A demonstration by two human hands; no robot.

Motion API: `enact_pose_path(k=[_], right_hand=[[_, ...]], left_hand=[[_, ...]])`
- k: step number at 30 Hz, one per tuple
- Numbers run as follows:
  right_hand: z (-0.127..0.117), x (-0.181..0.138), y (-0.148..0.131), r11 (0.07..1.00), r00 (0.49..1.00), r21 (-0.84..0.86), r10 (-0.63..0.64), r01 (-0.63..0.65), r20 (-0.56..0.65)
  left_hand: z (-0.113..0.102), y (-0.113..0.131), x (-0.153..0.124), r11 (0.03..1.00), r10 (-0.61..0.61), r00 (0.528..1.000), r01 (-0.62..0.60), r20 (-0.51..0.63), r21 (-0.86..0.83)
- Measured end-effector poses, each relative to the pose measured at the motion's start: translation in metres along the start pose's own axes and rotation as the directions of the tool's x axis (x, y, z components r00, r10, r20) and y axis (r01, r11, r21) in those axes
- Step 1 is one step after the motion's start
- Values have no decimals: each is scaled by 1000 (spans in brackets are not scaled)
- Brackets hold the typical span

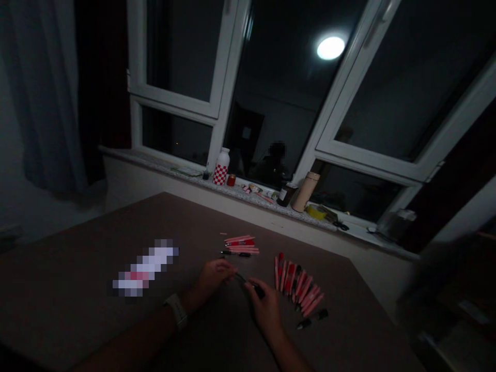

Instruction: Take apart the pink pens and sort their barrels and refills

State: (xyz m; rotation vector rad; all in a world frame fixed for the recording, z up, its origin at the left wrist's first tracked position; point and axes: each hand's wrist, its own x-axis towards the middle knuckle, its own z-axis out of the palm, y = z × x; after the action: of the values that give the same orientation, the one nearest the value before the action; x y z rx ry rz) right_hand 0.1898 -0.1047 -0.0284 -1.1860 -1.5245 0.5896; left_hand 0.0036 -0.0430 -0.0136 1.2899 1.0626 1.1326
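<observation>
Above the table, both of my hands are on one dark, slim pen (241, 279). My right hand (266, 307) closes around its thicker black end, and the fingers of my left hand (214, 274) pinch at its thin end. Fine detail at the tips is lost in the dim light. Just beyond my hands lies a small group of pink and red pens (241, 243), with a black pen (236, 253) along its near side. To the right of my right hand, several pink, red and black pens (296, 284) fan out. Dark pen pieces (305, 324) lie nearest me there.
A blurred-out flat item (145, 268) lies on the brown table (77, 268) at left. Along the windowsill stand a checkered bottle (220, 168), a small red jar (231, 180), a beige flask (306, 192), yellow tape (316, 211) and a clear container (397, 225).
</observation>
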Motion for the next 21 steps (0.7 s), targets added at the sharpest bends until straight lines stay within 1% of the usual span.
enact_pose_path(k=[6, 12, 16, 21], right_hand=[[3, 0, -2, 999, 1000, 38, 1, -1, 8], [7, 0, 0, 999, 1000, 39, 15, -16, 9], [9, 1, 2, 1000, 1000, 26, -10, 9, 26], [7, 3, 0, 1000, 999, 21, -6, 5, 38]], left_hand=[[-1, 6, -4, 1000, 5, 999, -4, 37, -24], [-1, 4, -1, 996, -12, 1000, 11, -2, -83], [-2, 2, 0, 990, -14, 1000, 13, 0, -142], [-2, 4, -1, 991, -19, 1000, 17, -17, -136]])
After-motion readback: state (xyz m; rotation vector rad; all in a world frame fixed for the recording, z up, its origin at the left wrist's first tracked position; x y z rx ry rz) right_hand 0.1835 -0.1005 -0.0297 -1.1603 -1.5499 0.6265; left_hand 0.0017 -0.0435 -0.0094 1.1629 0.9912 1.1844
